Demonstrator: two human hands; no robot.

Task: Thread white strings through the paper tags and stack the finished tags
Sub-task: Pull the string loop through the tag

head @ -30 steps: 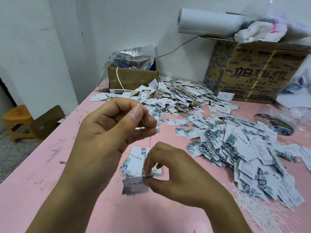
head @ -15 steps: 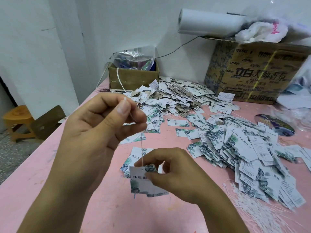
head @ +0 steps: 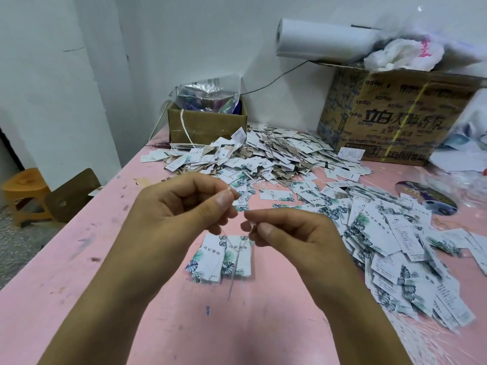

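White string (head: 223, 231) now pinched by right hand (head: 287, 233) too, tag (head: 238, 259) released

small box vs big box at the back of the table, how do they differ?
Small box is plain brown; big box is printed with dark characters. Small box holds a clear plastic bag; big box carries a white roll on top. Both are cardboard, at the far edge of the pink table.

Pink table (head: 87, 259), scuffed with dark marks; white tags (head: 210, 256) printed with teal leaf motifs, centre and right; brown cardboard box (head: 205, 125), upper centre; orange stool (head: 23, 185), left edge; white string (head: 252, 225), centre.
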